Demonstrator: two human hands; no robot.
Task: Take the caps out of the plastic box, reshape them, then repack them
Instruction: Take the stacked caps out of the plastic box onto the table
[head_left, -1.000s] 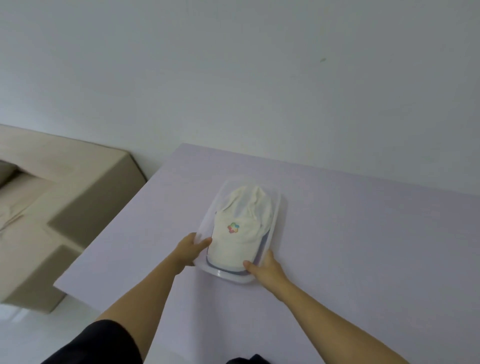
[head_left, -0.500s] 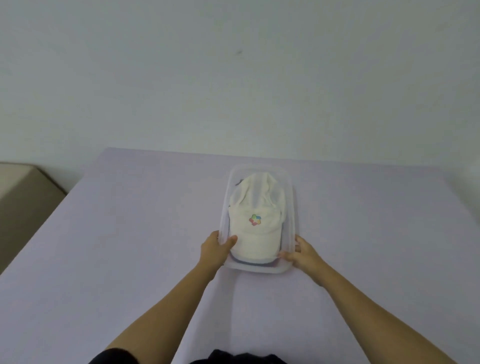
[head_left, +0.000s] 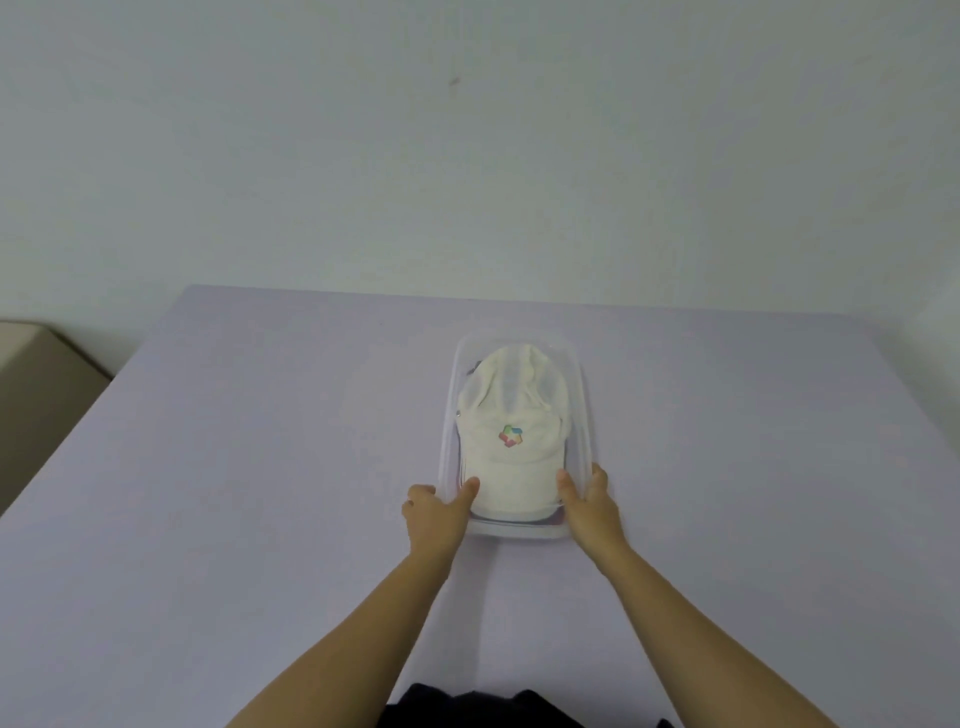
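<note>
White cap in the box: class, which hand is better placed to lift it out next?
Probably either: the left hand and right hand each grip a near corner of the plastic box, thumbs on the white cap brim.

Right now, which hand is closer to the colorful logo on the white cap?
Left, narrowly. The left hand sits below-left of the logo, thumb on the white cap. The right hand is below-right.

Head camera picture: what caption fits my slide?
Two bare hands, left and right, hold a clear plastic box with a cream cap.
</note>
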